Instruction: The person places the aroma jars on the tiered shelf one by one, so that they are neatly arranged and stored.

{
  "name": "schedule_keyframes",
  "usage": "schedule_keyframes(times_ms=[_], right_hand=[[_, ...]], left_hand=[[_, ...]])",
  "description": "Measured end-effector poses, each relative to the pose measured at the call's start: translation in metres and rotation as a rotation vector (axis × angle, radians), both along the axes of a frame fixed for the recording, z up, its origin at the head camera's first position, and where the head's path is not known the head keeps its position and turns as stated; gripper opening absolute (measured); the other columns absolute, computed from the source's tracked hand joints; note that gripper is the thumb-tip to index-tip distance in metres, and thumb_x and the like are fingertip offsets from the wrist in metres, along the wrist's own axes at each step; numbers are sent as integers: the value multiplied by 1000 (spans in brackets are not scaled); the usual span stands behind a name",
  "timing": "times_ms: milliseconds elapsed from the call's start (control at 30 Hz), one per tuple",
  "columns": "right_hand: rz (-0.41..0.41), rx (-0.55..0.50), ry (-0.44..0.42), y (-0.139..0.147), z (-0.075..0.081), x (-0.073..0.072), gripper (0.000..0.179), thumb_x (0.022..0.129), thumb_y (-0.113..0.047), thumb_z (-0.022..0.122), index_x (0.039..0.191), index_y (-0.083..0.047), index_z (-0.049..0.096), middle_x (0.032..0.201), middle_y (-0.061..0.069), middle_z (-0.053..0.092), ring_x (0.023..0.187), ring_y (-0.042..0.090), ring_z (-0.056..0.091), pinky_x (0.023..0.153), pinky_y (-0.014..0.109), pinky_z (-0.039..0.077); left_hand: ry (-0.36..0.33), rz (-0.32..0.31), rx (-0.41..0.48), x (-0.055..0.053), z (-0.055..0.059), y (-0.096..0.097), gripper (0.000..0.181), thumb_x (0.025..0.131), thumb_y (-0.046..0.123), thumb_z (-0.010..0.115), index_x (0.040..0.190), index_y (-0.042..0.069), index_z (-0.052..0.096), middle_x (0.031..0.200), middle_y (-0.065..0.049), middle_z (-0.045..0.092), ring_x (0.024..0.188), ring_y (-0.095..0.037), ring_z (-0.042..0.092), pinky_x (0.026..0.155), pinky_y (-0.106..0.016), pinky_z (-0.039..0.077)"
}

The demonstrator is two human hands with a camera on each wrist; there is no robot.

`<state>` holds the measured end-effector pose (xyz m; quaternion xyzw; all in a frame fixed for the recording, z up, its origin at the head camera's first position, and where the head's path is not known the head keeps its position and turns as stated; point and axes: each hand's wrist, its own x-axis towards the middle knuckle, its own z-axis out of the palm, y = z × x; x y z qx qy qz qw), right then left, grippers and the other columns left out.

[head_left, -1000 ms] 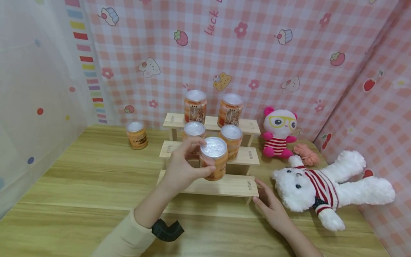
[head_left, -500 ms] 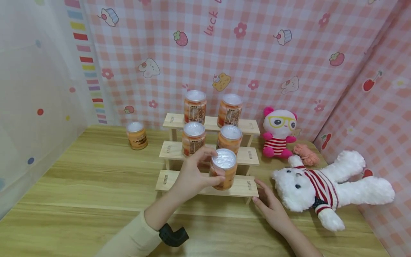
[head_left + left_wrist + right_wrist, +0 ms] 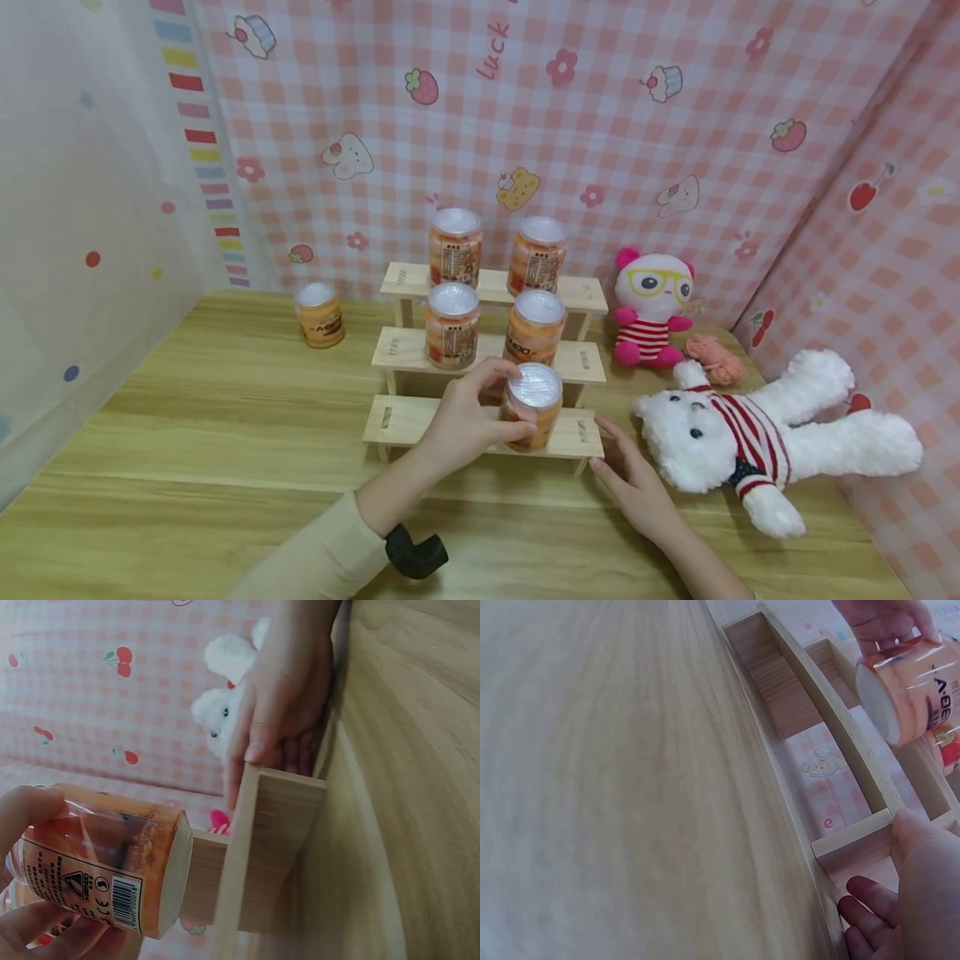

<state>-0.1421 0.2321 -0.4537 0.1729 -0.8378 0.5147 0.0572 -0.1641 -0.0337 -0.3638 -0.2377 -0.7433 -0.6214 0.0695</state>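
In the head view my left hand (image 3: 459,423) grips an orange-labelled can (image 3: 545,423) with a silvery lid between thumb and fingers. The can is upright, over the right part of the lowest shelf of a three-tier wooden display stand (image 3: 411,415). From the left wrist, the can's pale base (image 3: 177,877) shows, apart from the shelf board. My right hand (image 3: 637,492) holds the right end of that shelf, thumb at the front corner and forefinger at the back one. In the right wrist view its other fingers (image 3: 871,906) are loosely bent beside the leg.
Two cans stand on the top shelf, one of them a left can (image 3: 455,250), and two on the middle shelf, including this right can (image 3: 534,333). Another can (image 3: 320,317) is on the table at left. A pink panda plush (image 3: 651,308), yarn (image 3: 715,360) and white bear (image 3: 750,433) lie right.
My left hand has carried the can right and down, from in front of the middle shelf to over the lowest shelf's right part. The right hand has stayed at the shelf end.
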Motion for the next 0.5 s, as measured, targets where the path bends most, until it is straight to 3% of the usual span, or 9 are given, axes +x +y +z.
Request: schedule_keyframes(times_ms=[333, 500], right_hand=[[0, 11, 12, 0, 1, 0, 55, 95, -4, 57, 146, -7, 36, 116, 15, 62, 106, 22, 58, 89, 24, 45], [1, 8, 14, 0, 1, 0, 55, 96, -4, 57, 146, -8, 36, 116, 15, 62, 105, 22, 58, 88, 24, 46]], left_hand=[[-28, 10, -21, -6, -11, 1, 51, 67, 6, 88, 108, 11, 58, 107, -6, 66, 89, -18, 63, 76, -39, 53], [11, 10, -45, -7, -14, 2, 51, 66, 6, 88, 108, 11, 58, 107, -6, 67, 89, -17, 64, 77, -37, 53]])
